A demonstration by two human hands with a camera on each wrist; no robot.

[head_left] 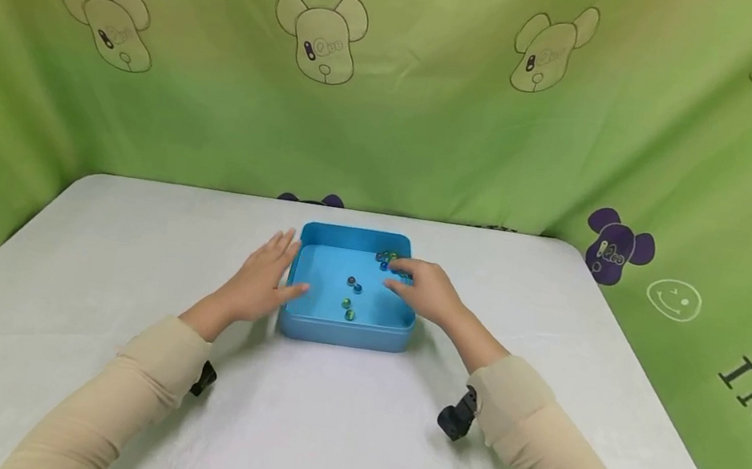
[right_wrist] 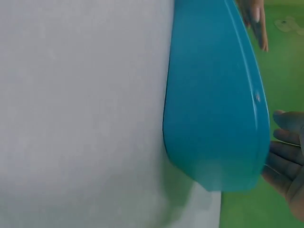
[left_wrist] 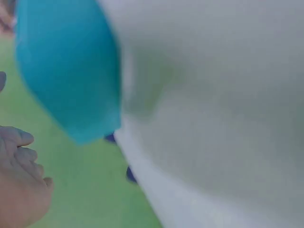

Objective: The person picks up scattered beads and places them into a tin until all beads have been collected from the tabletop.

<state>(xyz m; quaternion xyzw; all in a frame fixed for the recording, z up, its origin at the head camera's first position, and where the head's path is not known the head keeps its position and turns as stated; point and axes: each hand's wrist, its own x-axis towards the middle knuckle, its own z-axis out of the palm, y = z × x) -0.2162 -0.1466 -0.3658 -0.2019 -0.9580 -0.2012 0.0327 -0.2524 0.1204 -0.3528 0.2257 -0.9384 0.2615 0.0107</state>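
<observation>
A shallow blue box point(head_left: 344, 333) sits on the white table, its open top upward. Glass marbles point(head_left: 385, 257) are gathered at its back right corner, partly behind my right hand point(head_left: 433, 292). That hand reaches over the right wall with thumb and fingers apart, and no marble shows between them. Several more marbles point(head_left: 347, 303) lie scattered near the middle of the box floor. My left hand point(head_left: 257, 280) is at the left wall, its fingers spread and its thumb over the rim; whether it touches is unclear. The right wrist view shows the right hand's fingers point(right_wrist: 282, 164) relaxed beside the box.
The white-covered table point(head_left: 332, 431) extends around the box. Behind and beside it hangs a green curtain point(head_left: 419, 144) with printed bear heads. A black wrist camera point(head_left: 457, 415) sits beneath the right cuff, and another point(head_left: 204, 379) beneath the left.
</observation>
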